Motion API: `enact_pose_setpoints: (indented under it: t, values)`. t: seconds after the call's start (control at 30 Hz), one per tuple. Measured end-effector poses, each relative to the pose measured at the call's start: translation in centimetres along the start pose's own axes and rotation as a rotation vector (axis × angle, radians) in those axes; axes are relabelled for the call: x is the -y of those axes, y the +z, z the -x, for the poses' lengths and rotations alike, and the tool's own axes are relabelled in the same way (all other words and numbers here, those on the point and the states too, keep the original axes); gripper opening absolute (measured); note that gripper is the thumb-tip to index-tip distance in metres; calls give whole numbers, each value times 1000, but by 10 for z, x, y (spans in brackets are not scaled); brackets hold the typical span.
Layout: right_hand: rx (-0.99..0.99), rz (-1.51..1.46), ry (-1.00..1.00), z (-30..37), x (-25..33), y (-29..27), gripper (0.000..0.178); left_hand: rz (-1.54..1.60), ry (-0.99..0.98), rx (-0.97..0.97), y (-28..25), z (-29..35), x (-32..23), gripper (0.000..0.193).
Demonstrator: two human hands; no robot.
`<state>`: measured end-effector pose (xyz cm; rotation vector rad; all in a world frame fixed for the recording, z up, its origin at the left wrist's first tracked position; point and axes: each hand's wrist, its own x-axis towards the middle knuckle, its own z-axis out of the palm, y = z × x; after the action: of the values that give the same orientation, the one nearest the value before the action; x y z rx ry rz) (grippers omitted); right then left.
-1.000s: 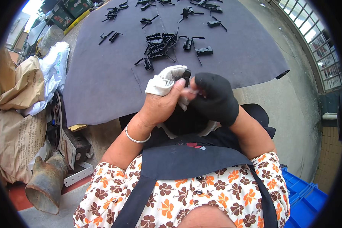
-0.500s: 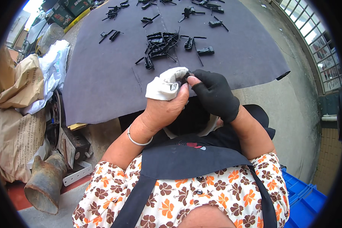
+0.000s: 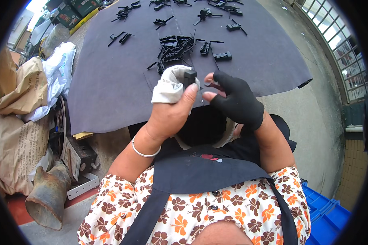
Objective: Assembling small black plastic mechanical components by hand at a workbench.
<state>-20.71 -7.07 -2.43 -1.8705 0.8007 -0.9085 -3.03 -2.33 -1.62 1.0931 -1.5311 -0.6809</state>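
My left hand (image 3: 173, 96), in a white glove with the thumb bare, is closed on a small black plastic part (image 3: 189, 77). The part's blocky end sticks up between thumb and fingers. Just to its right, my right hand (image 3: 237, 98) wears a black fingerless glove. A slim dark-reddish tool (image 3: 215, 86) lies across its curled fingers; its exact kind is too small to tell. Thumb and forefinger stand apart from the black part. Beyond both hands, a pile of similar black plastic parts (image 3: 176, 47) lies on the grey-covered table (image 3: 118, 90).
Several small clusters of black parts (image 3: 207, 15) are spread over the far table. A dark round-rimmed container (image 3: 202, 126) sits below my hands. Paper sacks (image 3: 18, 143) and a rusty pipe (image 3: 49, 196) stand at left. A blue crate (image 3: 327, 212) is at lower right.
My hands were together over the black part. The right hand has drawn away to the right, and the left has shifted slightly left, exposing the part.
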Motion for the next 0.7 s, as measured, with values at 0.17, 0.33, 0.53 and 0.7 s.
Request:
enact_pose_setpoints:
  t: [0.17, 0.33, 0.53, 0.7]
  values:
    - [-47, 153, -160, 1, -15, -4, 15, 470, -371, 65, -3, -3, -6, 35]
    - [-3, 172, -7, 0, -4, -9, 13, 588, -412, 87, -5, -3, -4, 37]
    - [111, -168, 15, 1, -7, -9, 10, 274, -389, 199, -1, -7, -17, 35]
    - [167, -296, 95, 4, 5, -14, 7, 417, -427, 151, -7, -5, -12, 33]
